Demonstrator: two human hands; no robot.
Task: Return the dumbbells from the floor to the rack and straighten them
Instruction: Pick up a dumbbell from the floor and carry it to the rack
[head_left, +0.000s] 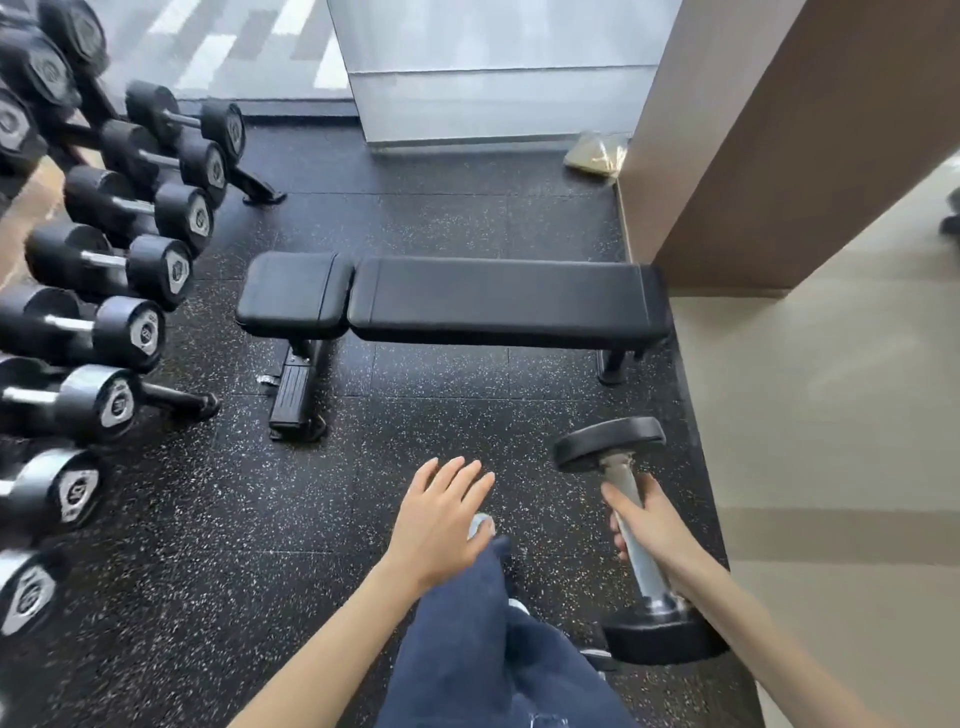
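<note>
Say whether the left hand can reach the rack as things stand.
Probably not yet: the left hand hovers open over the floor, well short of the rack, though nothing blocks the way.

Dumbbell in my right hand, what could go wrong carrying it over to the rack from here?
1. Only the right hand grips the dumbbell, which is tilted, while the left hand is free. A slip could drop it on your leg just beside it.
2. The bench has a foot close to the rack, so you might trip there.

Left hand (441, 519) is hovering lower centre, fingers spread straight; right hand (652, 527) is gripping dumbbell (610, 441) handle, lower right.
</note>
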